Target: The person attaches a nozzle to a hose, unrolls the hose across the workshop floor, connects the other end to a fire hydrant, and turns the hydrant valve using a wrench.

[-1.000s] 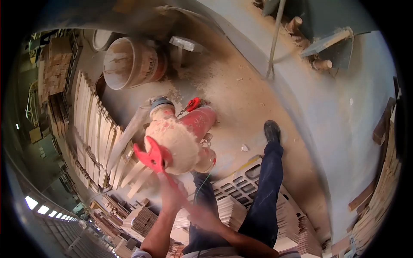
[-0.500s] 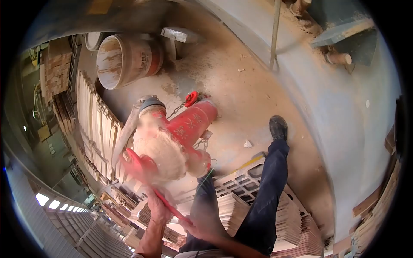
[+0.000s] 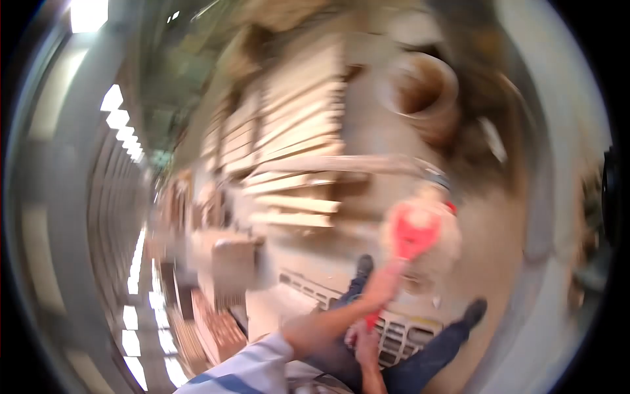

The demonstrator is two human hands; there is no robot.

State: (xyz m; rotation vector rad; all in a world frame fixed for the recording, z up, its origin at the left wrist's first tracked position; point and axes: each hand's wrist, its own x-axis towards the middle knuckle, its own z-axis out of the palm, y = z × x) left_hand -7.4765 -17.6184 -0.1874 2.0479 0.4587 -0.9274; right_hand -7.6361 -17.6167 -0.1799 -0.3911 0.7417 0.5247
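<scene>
A red open-ended wrench (image 3: 415, 235) is held in both hands, its forked head lying over the dust-covered hydrant (image 3: 446, 240). Nearer the head, my left hand (image 3: 387, 281) wraps round the handle. My right hand (image 3: 365, 338) grips the lower end of the handle, close to my legs. A hose (image 3: 341, 163) with a dark coupling runs from the hydrant's upper side towards the left. Motion blur hides whether the wrench's jaws touch the hydrant.
A dusty bucket (image 3: 423, 88) stands beyond the hydrant. Stacked light boards (image 3: 295, 125) lie to the left. A grey slotted crate (image 3: 400, 335) is between my legs, and more stacked wood (image 3: 220, 331) is at the lower left.
The view has swung strongly to the left, so the hydrant and bucket appear further right. Both hands still hold the wrench, whose head now overlaps the hydrant's middle.
</scene>
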